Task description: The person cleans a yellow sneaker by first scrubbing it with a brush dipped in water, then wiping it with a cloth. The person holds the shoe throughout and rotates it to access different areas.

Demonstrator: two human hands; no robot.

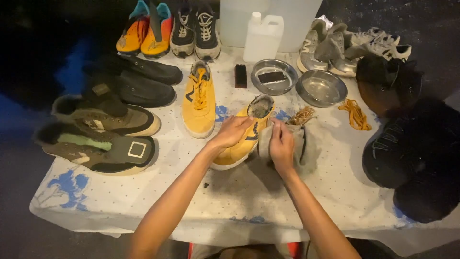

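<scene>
Yellow suede covers the laceless shoe [242,139] that the left hand [232,132] steadies, its fingers [242,123] curled over the upper near the open collar and pressed close together. Just to the right of those fingers, the right hand [281,146] holds a grey cloth [302,144] against the side of that shoe; its fingers [278,132] are bunched and pinching the fabric, and the cloth hangs loose on the far side of the hand. The shoe lies on the surface [239,196], which is spread with a white dotted sheet printed with blue shapes.

Left of the left-hand fingers lies the matching yellow shoe with laces [199,98], apart from the held one. Beyond the fingers, a small dark brush [240,76] stands beside a metal bowl holding a dark block [274,76], and a second, empty metal bowl [321,88] sits just to its right. A bristly tan brush [302,115] lies just beyond the right-hand fingers, touching the cloth. Loose yellow laces [354,114] lie well to the right. A white plastic jug [263,37] stands farther back. Other pairs ring the surface: olive shoes [103,134] and black shoes [136,79] to the left, orange shoes [144,31] at the far left corner, pale sneakers [354,45] at the far right.
</scene>
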